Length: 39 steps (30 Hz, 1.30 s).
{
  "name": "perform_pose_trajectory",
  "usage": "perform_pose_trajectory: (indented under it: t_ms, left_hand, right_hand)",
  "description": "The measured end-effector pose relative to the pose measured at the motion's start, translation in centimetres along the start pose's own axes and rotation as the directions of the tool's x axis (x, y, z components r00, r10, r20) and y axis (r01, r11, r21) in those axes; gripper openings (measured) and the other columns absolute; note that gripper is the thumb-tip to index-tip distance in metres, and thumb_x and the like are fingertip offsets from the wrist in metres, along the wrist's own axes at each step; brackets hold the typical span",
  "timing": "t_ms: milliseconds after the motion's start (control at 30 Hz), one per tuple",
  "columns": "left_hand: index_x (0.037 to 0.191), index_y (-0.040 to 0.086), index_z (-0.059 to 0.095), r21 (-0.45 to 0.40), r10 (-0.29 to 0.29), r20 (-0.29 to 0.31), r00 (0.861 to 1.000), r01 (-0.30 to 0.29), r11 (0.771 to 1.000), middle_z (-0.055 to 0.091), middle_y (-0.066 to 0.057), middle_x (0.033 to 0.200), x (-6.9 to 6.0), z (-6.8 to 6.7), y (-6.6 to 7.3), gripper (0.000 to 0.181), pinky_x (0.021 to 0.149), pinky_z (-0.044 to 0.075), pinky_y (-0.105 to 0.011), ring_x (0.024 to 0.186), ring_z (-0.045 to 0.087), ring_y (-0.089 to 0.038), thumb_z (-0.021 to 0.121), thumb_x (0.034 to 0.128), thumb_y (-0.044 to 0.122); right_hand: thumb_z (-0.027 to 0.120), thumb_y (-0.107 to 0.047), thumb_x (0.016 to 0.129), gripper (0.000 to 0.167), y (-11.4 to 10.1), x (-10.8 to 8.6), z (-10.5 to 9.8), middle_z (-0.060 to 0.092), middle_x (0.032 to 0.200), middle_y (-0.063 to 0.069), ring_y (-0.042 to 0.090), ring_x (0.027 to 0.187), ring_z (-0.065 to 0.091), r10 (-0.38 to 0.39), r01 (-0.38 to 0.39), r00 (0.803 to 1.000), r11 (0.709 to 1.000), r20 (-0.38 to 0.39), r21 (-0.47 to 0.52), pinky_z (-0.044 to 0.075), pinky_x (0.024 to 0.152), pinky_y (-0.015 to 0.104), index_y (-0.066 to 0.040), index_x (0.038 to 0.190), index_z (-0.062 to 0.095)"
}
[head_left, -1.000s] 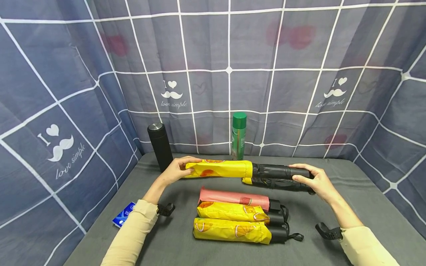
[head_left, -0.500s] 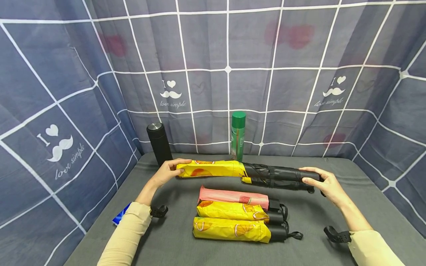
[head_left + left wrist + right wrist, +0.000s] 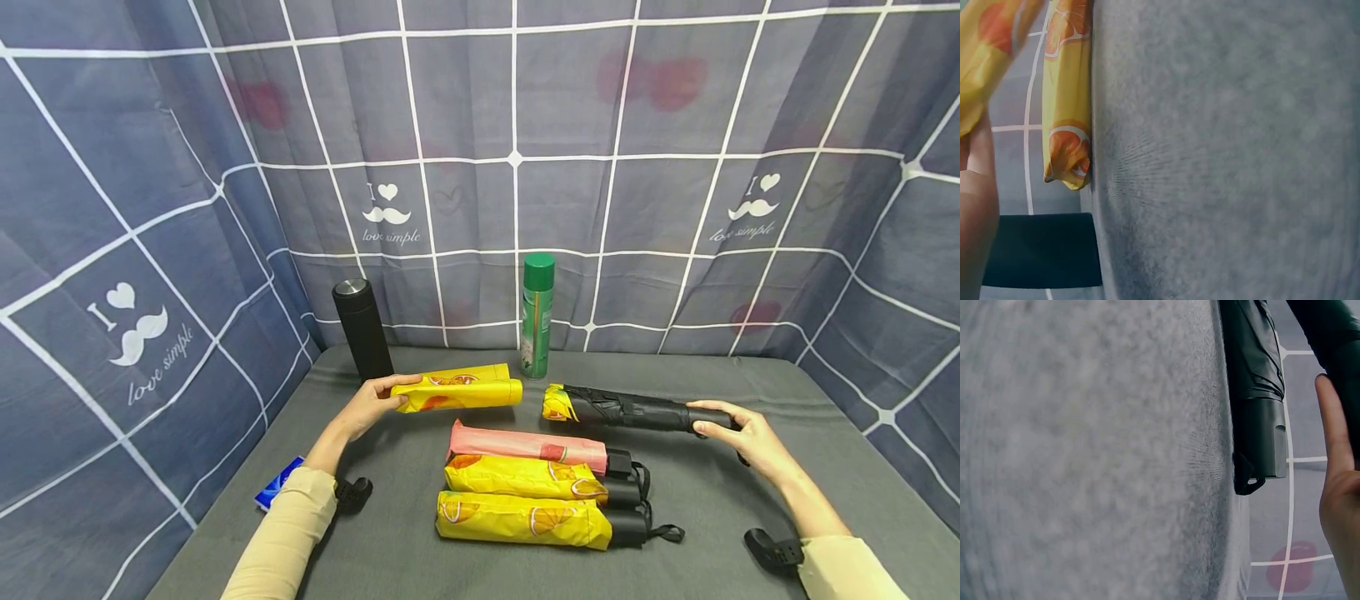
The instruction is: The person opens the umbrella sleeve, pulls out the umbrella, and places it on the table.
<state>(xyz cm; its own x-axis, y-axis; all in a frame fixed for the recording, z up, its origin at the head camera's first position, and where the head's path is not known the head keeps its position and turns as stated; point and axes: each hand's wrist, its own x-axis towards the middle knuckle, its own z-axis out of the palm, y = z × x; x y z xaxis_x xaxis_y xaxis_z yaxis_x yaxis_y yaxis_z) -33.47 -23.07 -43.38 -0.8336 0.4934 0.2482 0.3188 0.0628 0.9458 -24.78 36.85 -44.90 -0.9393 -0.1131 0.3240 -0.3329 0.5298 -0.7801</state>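
Observation:
My left hand (image 3: pixel 363 412) grips the left end of a yellow umbrella sleeve (image 3: pixel 468 396) printed with orange slices. Just behind it lies a second yellow sleeve (image 3: pixel 483 372), also seen lying flat beyond the held one in the left wrist view. On the right, my right hand (image 3: pixel 757 442) holds the handle of a black folded umbrella (image 3: pixel 630 409) with a yellow end pointing left. A gap separates this umbrella from the held sleeve. In the right wrist view another black umbrella (image 3: pixel 1259 394) lies on the table beside the held one; the head view mostly hides it.
Nearer me, a pink umbrella (image 3: pixel 525 443) and two yellow sleeved umbrellas (image 3: pixel 525 518) lie side by side. A black flask (image 3: pixel 363 329) and a green spray can (image 3: pixel 536 317) stand at the back. A blue packet (image 3: pixel 276 485) lies left, beside my forearm.
The yellow sleeve has come off the black umbrella: my left hand drew it left while my right hand moved right with the umbrella. Both hands are now slightly lower in view.

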Motion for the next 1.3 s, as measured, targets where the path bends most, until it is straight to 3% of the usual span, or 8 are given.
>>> perform_pose_trajectory:
  t_ms: [233, 500, 633, 733, 867, 1033, 1133, 1300]
  left_hand:
    - [0.131, -0.013, 0.046, 0.003, -0.049, -0.003, 0.999, 0.049, 0.999, 0.044, -0.028, 0.131, -0.3, -0.3, -1.2, 0.042, 0.08, 0.049, -0.023, 0.097, 0.053, -0.012, 0.055, 0.0903, -0.007]
    - [0.129, -0.009, 0.051, 0.11, -0.046, 0.018, 0.999, 0.043, 0.993, 0.049, -0.025, 0.126, -0.3, -0.4, -1.4, 0.042, 0.077, 0.049, -0.023, 0.095, 0.054, -0.015, 0.061, 0.09, 0.001]
    - [0.129, -0.009, 0.051, 0.141, -0.04, 0.023, 0.999, 0.037, 0.989, 0.051, -0.022, 0.125, -0.2, -0.4, -1.6, 0.042, 0.075, 0.05, -0.023, 0.094, 0.054, -0.015, 0.061, 0.0894, -0.002]
    - [0.129, -0.01, 0.05, 0.155, -0.034, 0.028, 0.999, 0.029, 0.988, 0.051, -0.023, 0.123, -0.1, -0.4, -1.9, 0.041, 0.074, 0.05, -0.022, 0.092, 0.054, -0.012, 0.057, 0.0889, -0.008]
    - [0.129, -0.012, 0.049, 0.155, -0.034, 0.038, 0.999, 0.027, 0.988, 0.048, -0.027, 0.122, -0.1, -0.4, -2.1, 0.041, 0.072, 0.05, -0.022, 0.089, 0.054, -0.007, 0.055, 0.0884, -0.011]
    - [0.127, -0.012, 0.051, 0.234, 0.011, 0.034, 0.999, -0.019, 0.972, 0.049, -0.029, 0.122, -0.1, -0.6, -2.1, 0.042, 0.076, 0.048, -0.023, 0.095, 0.054, -0.016, 0.06, 0.0872, -0.006]
    - [0.123, -0.014, 0.054, 0.318, 0.071, 0.024, 0.997, -0.075, 0.945, 0.051, -0.029, 0.119, 0.0, -0.2, -1.0, 0.039, 0.088, 0.047, -0.034, 0.103, 0.054, -0.032, 0.061, 0.085, -0.008]
    - [0.118, -0.012, 0.058, 0.425, 0.104, 0.008, 0.995, -0.098, 0.9, 0.052, -0.028, 0.119, 0.0, 1.9, 3.7, 0.036, 0.095, 0.039, -0.053, 0.111, 0.05, -0.041, 0.061, 0.0826, -0.012]
  right_hand:
    - [0.066, -0.014, 0.089, 0.035, 0.6, -0.3, 0.3, 0.061, 0.113, -0.015, -0.004, 0.103, 0.049, 0.017, -0.018, 0.999, 0.999, 0.03, 0.037, 0.035, 0.08, 0.013, -0.003, 0.122, 0.061]
    - [0.066, -0.013, 0.089, 0.037, 0.8, -0.5, 0.7, 0.061, 0.116, -0.007, -0.003, 0.106, 0.047, 0.018, -0.023, 0.997, 0.998, 0.071, 0.066, 0.034, 0.082, 0.013, -0.002, 0.124, 0.06]
    - [0.068, -0.02, 0.088, 0.04, 1.2, -0.6, 0.8, 0.06, 0.122, 0.0, -0.008, 0.108, 0.043, 0.052, -0.051, 0.996, 0.999, 0.07, -0.009, 0.033, 0.083, 0.013, -0.006, 0.125, 0.061]
    - [0.071, -0.029, 0.085, 0.042, 1.5, -0.6, 0.7, 0.059, 0.124, 0.009, -0.008, 0.108, 0.042, 0.067, -0.06, 0.996, 0.991, 0.055, -0.116, 0.036, 0.088, 0.025, -0.011, 0.123, 0.063]
    - [0.074, -0.037, 0.08, 0.043, 1.7, -0.6, 0.8, 0.061, 0.121, 0.012, 0.007, 0.11, 0.049, 0.051, -0.04, 0.998, 0.965, 0.035, -0.257, 0.038, 0.088, 0.041, -0.017, 0.118, 0.067]
    - [0.078, -0.037, 0.076, 0.041, 1.9, -0.5, 1.1, 0.066, 0.113, 0.01, 0.031, 0.107, 0.055, -0.013, 0.021, 1.0, 0.937, 0.023, -0.349, 0.042, 0.082, 0.039, -0.019, 0.112, 0.07]
    - [0.08, -0.035, 0.074, 0.04, 2.0, -0.4, 1.2, 0.067, 0.11, 0.011, 0.035, 0.105, 0.057, -0.049, 0.051, 0.999, 0.932, 0.016, -0.359, 0.043, 0.08, 0.038, -0.018, 0.109, 0.071]
    - [0.081, -0.036, 0.073, 0.04, 2.3, -0.7, 1.3, 0.068, 0.107, 0.007, 0.024, 0.102, 0.058, -0.069, 0.063, 0.998, 0.923, -0.003, -0.38, 0.041, 0.078, 0.028, -0.02, 0.107, 0.072]
